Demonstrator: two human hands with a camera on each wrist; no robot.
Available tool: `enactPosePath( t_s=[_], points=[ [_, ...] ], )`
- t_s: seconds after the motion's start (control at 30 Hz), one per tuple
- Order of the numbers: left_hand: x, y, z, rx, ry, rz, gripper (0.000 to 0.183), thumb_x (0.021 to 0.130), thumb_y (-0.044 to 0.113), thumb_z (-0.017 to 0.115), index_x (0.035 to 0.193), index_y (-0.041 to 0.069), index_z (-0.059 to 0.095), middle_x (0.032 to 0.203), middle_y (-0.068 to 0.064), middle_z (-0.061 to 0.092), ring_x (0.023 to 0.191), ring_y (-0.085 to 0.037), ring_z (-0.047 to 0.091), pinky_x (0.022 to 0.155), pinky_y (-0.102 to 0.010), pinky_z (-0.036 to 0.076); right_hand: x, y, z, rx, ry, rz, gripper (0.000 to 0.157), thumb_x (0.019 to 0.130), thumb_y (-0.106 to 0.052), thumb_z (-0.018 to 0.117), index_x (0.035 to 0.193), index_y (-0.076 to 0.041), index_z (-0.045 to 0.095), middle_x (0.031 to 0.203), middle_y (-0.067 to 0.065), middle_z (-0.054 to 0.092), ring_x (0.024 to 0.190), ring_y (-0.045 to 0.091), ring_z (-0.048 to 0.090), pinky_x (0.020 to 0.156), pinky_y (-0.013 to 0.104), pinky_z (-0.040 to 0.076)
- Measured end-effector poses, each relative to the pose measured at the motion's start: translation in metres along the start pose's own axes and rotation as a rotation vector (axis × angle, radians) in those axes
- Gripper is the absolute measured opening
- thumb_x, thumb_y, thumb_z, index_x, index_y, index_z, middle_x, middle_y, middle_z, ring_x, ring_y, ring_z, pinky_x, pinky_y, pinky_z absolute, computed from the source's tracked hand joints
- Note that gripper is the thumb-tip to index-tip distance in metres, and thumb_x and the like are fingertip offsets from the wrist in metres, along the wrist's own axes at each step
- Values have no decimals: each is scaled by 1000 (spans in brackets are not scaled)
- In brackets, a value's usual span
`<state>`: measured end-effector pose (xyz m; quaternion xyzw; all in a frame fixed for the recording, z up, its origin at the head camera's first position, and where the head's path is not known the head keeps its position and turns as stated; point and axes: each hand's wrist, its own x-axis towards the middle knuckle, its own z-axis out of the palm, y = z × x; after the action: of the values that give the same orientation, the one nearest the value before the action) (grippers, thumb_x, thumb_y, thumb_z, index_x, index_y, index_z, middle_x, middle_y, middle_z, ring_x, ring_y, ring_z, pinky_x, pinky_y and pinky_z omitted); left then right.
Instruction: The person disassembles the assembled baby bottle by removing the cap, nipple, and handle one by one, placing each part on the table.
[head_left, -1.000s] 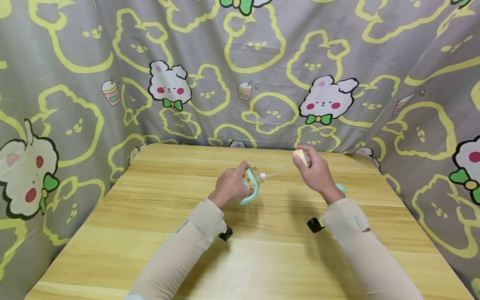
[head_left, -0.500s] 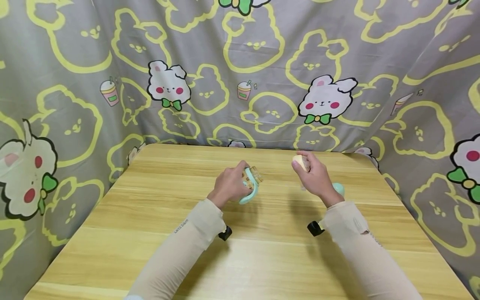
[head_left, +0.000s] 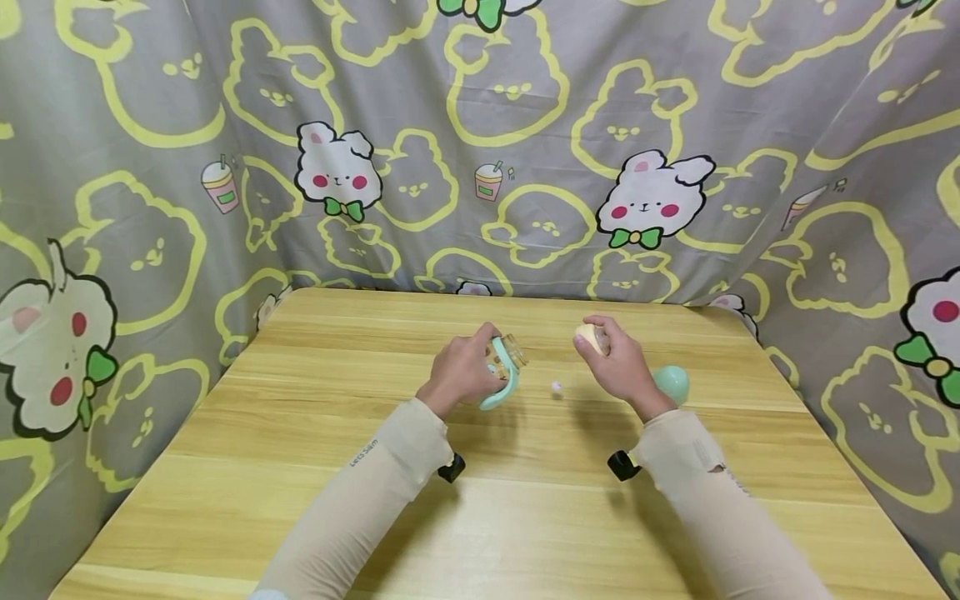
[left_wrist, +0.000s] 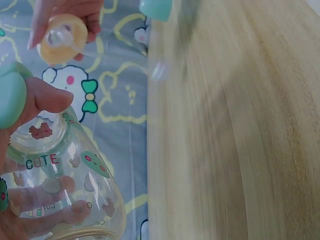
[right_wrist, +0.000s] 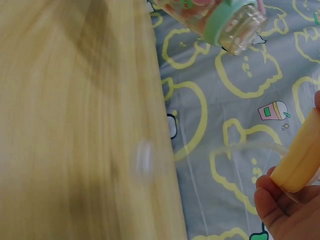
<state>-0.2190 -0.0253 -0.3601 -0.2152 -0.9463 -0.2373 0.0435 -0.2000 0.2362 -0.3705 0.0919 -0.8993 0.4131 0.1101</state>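
Left hand [head_left: 462, 371] wraps the clear bottle [left_wrist: 82, 170], which is tilted with its open neck toward the right hand, nearer the worktop's [head_left: 525, 525] far edge than its near one. Right hand [head_left: 621, 358] pinches the cream ring [right_wrist: 301, 157] by its rim. Clear straw [right_wrist: 240, 146] trails from the ring, white tip [head_left: 557, 387] loose between the hands, blurred in both wrist views. Mint cap [head_left: 672, 384] sits by the right wrist, toward the worktop's right edge.

Handling, my read: keep the left grip still, neck unobstructed; hold the ring by its rim only; let the straw stop swinging before any alignment, since it's limp; keep the tip off the worktop.

Vs 1.0 s ago: tip was at the bottle mouth, straw drawn across; now it's away from the neck. Right hand sits lower, more of the cap shows. Left hand and bottle basically unchanged.
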Motion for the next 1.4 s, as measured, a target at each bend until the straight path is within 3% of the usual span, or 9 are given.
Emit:
enactPosePath(
  t_s=[0.07, 0.2, 0.53, 0.9, 1.4],
  points=[
    [0, 1, 0, -2, 0, 1, 64, 75, 33, 82, 128, 17, 51, 94, -4, 65, 69, -18, 59, 55, -32, 46, 0, 1, 3, 3, -6, 4, 57, 99, -46, 50, 141, -8, 43, 135, 29, 47, 120, 44, 48, 92, 60, 40],
    [1, 1, -1, -5, -5, -3, 64, 75, 32, 81, 130, 17, 50, 97, -5, 66, 70, -18, 59, 56, -32, 46, -1, 4, 9, 10, -14, 3, 57, 99, -47, 49, 141, -9, 43, 138, 29, 44, 124, 45, 45, 94, 61, 38],
    [2, 2, 0, 0, -10, -1, 62, 75, 32, 80, 128, 17, 51, 94, -4, 65, 69, -17, 59, 56, -31, 46, -6, 21, 20, -15, -26, 48, 56, 99, -45, 50, 139, -7, 44, 130, 30, 52, 115, 45, 52, 91, 59, 41],
    [1, 2, 0, 2, -6, 1, 63, 75, 31, 80, 128, 17, 51, 92, -2, 64, 67, -16, 58, 55, -31, 46, -12, 39, 16, -85, -66, 109, 60, 99, -49, 47, 141, -6, 41, 141, 31, 40, 128, 49, 38, 100, 63, 31],
    [0, 0, 1, -6, -7, -5, 63, 75, 31, 80, 128, 17, 51, 92, -2, 64, 68, -17, 58, 55, -31, 46, -19, 54, 12, -202, -119, 150, 61, 99, -46, 49, 141, -2, 41, 141, 32, 41, 128, 52, 37, 101, 63, 30]
  ],
)
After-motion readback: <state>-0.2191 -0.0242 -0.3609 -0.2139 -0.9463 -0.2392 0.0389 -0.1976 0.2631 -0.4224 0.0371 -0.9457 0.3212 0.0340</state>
